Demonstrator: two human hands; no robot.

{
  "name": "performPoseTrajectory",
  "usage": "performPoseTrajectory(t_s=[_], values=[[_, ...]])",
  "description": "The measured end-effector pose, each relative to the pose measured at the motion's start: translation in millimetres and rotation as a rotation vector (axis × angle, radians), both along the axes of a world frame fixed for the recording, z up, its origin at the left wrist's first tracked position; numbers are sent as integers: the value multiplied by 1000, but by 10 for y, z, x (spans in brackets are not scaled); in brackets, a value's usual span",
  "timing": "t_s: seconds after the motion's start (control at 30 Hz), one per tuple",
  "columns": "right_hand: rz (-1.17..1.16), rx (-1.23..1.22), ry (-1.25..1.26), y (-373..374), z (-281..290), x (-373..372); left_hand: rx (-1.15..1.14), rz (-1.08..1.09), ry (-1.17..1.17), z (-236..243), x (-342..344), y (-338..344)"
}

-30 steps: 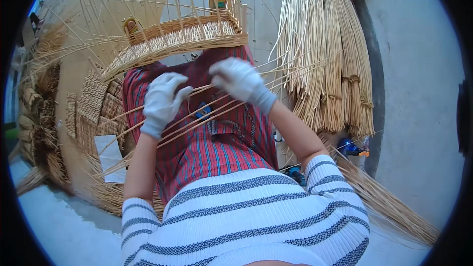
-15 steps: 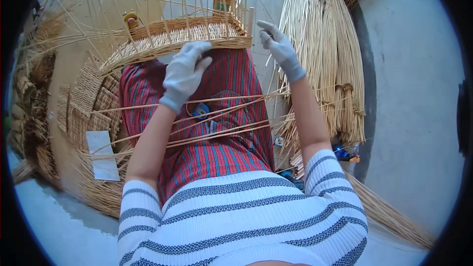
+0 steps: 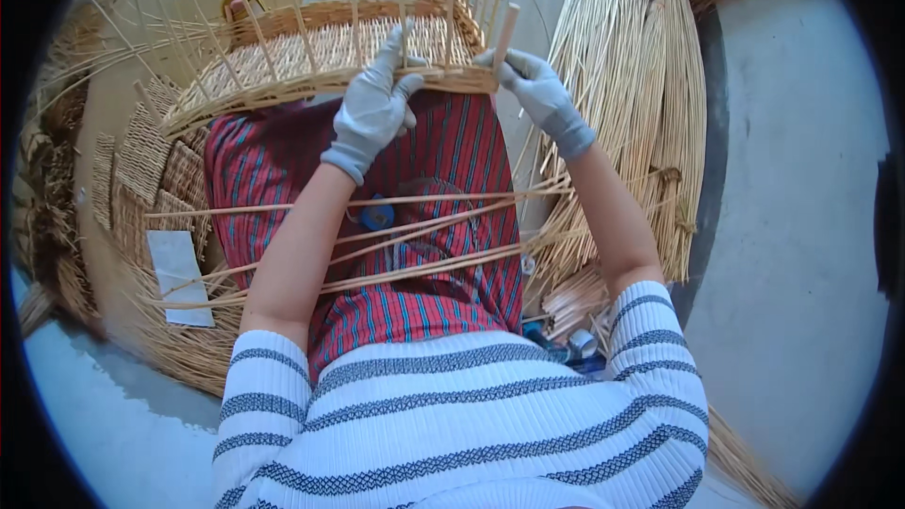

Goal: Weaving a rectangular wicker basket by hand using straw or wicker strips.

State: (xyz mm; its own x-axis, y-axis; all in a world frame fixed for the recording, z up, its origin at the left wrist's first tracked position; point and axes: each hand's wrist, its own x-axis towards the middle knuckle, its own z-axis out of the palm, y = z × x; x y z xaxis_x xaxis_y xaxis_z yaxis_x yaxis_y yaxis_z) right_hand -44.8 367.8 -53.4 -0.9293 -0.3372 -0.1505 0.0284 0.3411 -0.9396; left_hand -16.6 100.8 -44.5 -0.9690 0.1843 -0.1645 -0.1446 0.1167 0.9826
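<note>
My left hand (image 3: 374, 110), in a pale glove, grips the near side of a partly woven rattan basket (image 3: 269, 57) with long upright stakes, its fingers partly curled beside a stake. My right hand (image 3: 533, 94), also gloved, has its fingers closed at the right corner, around or against a short wooden post (image 3: 506, 33); the exact contact is partly hidden. Several loose rods (image 3: 443, 256) lie across the red plaid cloth (image 3: 434, 132) on my lap, with a small blue tape measure (image 3: 377, 218) among them.
Long pale rod bundles (image 3: 613, 66) lie at the right. Woven panels (image 3: 151, 155) and a white sheet (image 3: 179, 278) are at the left, near dark fiber bundles (image 3: 61, 188). Tools and containers (image 3: 582, 344) sit by my right elbow. Two sandalled feet show beyond the basket.
Both hands have moved forward from the loose rods to the basket and closed on its near side and right corner. The rods stay lying across my lap.
</note>
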Motion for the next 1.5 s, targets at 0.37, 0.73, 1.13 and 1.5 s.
performPoseTrajectory(t_s=[0.37,0.73,1.13,1.5], values=[[-144,-124,8,-146,-107,154,-874,-26,238,332,244,246],[-493,137,200,-562,-63,304,762,-37,-199,377,-37,215],[-20,-489,-71,116,-39,383,-420,-359,881,419,35,557],[547,-650,-454,269,7,-366,-659,-1162,1259,492,-453,714]])
